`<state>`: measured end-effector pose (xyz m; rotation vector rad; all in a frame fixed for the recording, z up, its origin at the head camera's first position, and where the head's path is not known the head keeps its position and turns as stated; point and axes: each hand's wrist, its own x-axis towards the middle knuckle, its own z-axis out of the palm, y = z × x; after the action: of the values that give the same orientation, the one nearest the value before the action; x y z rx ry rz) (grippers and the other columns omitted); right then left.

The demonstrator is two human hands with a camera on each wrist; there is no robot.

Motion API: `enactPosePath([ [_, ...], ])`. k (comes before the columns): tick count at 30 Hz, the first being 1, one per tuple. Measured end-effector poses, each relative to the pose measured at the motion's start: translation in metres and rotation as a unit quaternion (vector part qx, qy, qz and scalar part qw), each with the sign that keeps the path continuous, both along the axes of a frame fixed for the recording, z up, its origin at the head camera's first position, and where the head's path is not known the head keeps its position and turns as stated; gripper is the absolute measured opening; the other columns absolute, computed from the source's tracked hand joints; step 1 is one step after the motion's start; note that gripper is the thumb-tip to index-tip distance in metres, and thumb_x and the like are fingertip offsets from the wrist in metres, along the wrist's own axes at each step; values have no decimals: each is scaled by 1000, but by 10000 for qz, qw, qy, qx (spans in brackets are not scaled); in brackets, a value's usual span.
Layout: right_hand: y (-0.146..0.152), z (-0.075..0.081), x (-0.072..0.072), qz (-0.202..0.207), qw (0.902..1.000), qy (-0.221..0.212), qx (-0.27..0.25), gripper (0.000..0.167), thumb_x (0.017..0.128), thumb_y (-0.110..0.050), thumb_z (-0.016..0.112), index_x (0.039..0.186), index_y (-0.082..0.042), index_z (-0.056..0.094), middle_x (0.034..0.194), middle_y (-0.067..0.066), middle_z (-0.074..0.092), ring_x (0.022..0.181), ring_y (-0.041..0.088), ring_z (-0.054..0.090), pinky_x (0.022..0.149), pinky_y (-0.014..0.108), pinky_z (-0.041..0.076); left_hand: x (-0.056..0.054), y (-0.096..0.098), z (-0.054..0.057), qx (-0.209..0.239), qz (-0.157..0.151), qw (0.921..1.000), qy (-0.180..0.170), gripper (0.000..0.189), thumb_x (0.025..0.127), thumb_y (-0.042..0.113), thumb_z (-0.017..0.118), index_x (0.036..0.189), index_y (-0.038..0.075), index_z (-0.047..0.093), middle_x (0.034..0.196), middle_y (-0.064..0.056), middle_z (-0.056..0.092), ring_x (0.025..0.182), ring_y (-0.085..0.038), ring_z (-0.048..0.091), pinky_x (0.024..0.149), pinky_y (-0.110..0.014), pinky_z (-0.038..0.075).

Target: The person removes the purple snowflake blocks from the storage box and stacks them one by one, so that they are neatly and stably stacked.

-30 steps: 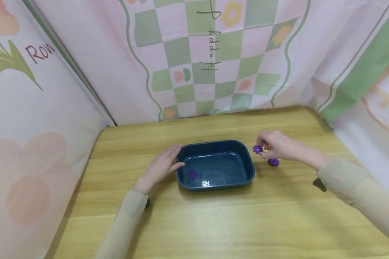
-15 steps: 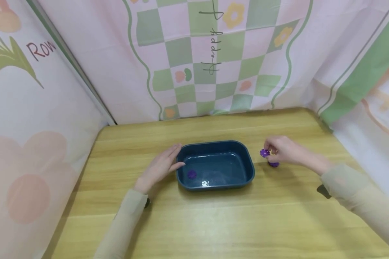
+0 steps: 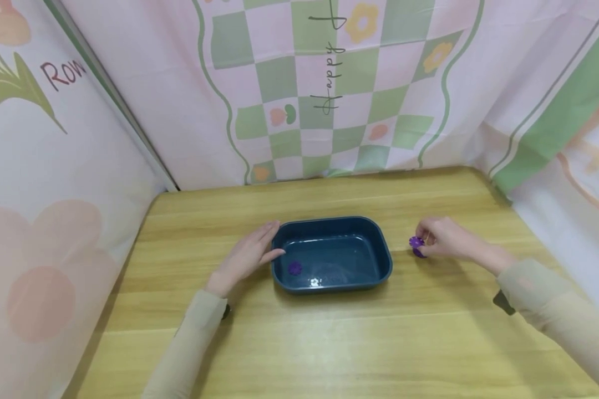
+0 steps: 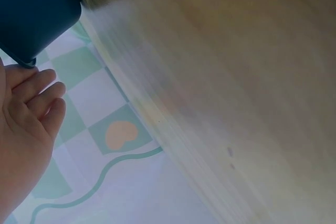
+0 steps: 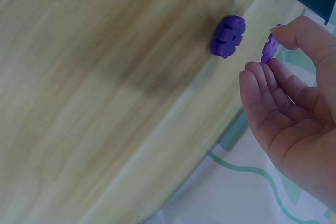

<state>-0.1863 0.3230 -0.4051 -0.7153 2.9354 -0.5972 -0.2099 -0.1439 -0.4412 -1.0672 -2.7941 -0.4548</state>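
A dark blue rectangular tray [image 3: 386,252] sits on the table, and a purple notched disc [image 3: 295,268] lies flat inside near its left end. My left hand [image 3: 247,255] rests against that end, fingers extended along the rim and thumb over the edge. Right of the tray, my right hand [image 3: 445,238] pinches another purple notched disc [image 5: 270,49] between thumb and index finger. Close beside it on the tabletop lies a thicker purple piece [image 5: 229,36], which looks like notched discs stacked together; in the head view the held disc and thumb partly cover it.
The wood-grain table [image 3: 339,349] has its far edge against a patterned curtain [image 3: 314,133]. More printed cloth [image 3: 55,166] hangs at the left, and another curtain [image 3: 569,133] hangs at the right.
My right hand has moved right, away from the tray and down toward the purple piece on the table, still pinching its disc. The left hand and tray stay in place.
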Motion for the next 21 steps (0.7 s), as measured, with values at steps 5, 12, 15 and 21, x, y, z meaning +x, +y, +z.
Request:
enactPosePath([
  [5, 1, -3, 2, -50, 10000, -66, 47, 20, 73, -5, 80, 87, -1, 66, 79, 5, 69, 69, 14, 63, 60, 19, 55, 0, -1, -2, -32, 1, 10000, 18, 70, 100, 44, 55, 150, -2, 38, 155, -20, 41, 144, -33, 42, 119, -48, 39],
  [12, 5, -8, 4, -89, 9998, -152, 69, 19, 74, -6, 80, 86, -1, 66, 79, 5, 69, 68, 11, 62, 59, 18, 54, -1, 0, -2, -15, -53, 9999, 94, 71, 99, 44, 56, 149, -3, 39, 155, -20, 42, 143, -34, 43, 119, -49, 40],
  [15, 8, -12, 4, -47, 10000, -61, 36, 18, 73, -4, 80, 85, -2, 66, 77, 4, 69, 67, 10, 62, 59, 19, 54, -1, -1, -2, 37, -99, 9998, 153, 71, 99, 44, 56, 149, -3, 39, 153, -22, 43, 143, -34, 44, 118, -49, 40],
  [21, 11, -18, 4, -8, 9999, 118, 101, 18, 73, -6, 81, 84, -4, 67, 77, 3, 69, 67, 9, 60, 59, 20, 54, -1, -1, -2, 43, -92, 9998, 169, 70, 98, 42, 58, 149, -3, 39, 153, -23, 44, 142, -34, 44, 117, -49, 41],
])
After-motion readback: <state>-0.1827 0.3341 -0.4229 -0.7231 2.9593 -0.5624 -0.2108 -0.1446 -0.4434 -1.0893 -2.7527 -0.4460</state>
